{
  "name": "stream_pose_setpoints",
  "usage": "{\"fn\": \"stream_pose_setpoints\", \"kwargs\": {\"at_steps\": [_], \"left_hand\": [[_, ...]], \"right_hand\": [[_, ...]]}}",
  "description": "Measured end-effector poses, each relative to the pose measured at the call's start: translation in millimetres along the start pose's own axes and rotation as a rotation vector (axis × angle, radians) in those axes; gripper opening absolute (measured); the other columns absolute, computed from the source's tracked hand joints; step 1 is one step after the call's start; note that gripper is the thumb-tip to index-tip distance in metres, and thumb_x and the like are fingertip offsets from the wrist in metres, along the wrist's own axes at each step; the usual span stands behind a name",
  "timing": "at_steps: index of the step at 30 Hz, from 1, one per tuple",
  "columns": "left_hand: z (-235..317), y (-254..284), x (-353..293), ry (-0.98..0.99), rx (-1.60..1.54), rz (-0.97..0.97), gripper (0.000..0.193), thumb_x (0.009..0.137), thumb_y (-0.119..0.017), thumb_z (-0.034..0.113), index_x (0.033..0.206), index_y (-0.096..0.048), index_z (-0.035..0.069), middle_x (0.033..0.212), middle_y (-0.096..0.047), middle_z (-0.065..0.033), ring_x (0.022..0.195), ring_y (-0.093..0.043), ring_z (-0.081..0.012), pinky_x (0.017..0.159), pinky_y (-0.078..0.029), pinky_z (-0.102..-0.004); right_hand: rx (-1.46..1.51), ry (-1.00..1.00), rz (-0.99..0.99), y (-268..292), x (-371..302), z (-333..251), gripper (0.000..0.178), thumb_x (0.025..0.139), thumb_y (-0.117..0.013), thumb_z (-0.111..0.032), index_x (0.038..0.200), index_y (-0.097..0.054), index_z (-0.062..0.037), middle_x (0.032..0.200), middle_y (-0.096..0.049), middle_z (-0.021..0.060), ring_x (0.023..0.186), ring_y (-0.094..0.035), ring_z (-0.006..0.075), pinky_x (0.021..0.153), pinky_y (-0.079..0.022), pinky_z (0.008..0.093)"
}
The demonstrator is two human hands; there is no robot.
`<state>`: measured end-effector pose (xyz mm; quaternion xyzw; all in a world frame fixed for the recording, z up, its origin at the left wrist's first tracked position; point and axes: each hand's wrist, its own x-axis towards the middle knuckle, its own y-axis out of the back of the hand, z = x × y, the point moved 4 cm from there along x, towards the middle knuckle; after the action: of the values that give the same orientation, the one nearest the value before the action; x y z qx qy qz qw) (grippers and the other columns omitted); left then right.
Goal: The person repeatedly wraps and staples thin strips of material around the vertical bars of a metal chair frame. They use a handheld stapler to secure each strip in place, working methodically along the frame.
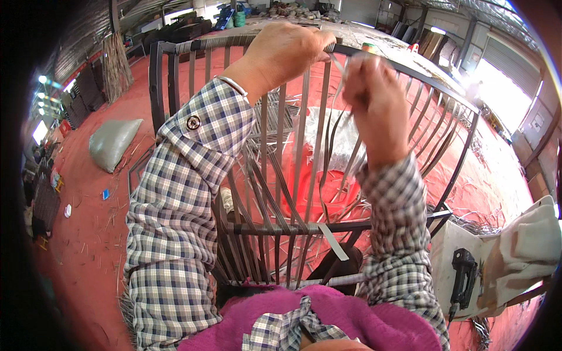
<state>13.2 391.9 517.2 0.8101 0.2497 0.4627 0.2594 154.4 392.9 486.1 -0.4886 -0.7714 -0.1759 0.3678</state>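
A person's left hand is gripping the middle of the top rail of a black metal frame, which is standing directly before the person, over a red floor. The right hand is hovering just beside it, near the frame's top rail, fingers curled; blur is hiding whether they are holding anything. Flat, grey-brown flexible strips are running between the frame's top rail and lower bar, some hanging loosely and crossing. A short, pale flat strip is jutting from the frame's lower bar. Right of the frame, a black handheld tool is lying on a pale surface.

Slackening tension could be leaving gaps or twists, should the left hand be easing its hold on the rail. Loose strips could be tangling, since several are dangling close together inside the frame. A strip's edge could also be scraping bare fingers.

No brand, label or writing is showing legibly on the frame, the strips or the tool.
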Motion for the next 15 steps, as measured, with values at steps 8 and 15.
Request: {"fn": "stream_pose_setpoints", "kwargs": {"at_steps": [8, 15], "left_hand": [[14, 16, 2, 0.126, -0.213, 0.198, 0.043, 0.075, -0.067, 0.039, 0.107, -0.054, 0.014, 0.082, -0.066, -0.0042, 0.073, -0.064, -0.0234, 0.066, -0.048, -0.0362], [13, 27, -7, 0.154, -0.291, 0.238, 0.030, 0.078, -0.062, 0.043, 0.097, -0.064, 0.020, 0.071, -0.065, -0.0035, 0.067, -0.063, -0.0247, 0.057, -0.044, -0.0357]], "right_hand": [[-0.280, 0.272, -0.128, 22, 89, -10, 0.028, 0.092, -0.052, -0.024, 0.086, -0.068, -0.0014, 0.067, -0.061, 0.0013, 0.060, -0.052, 0.0079, 0.055, -0.043, 0.0229], [-1.259, 0.075, -0.451, 29, 136, 56, 0.027, 0.091, -0.054, -0.025, 0.086, -0.068, -0.0034, 0.069, -0.063, 0.0061, 0.060, -0.057, 0.0123, 0.055, -0.045, 0.0264]]}}
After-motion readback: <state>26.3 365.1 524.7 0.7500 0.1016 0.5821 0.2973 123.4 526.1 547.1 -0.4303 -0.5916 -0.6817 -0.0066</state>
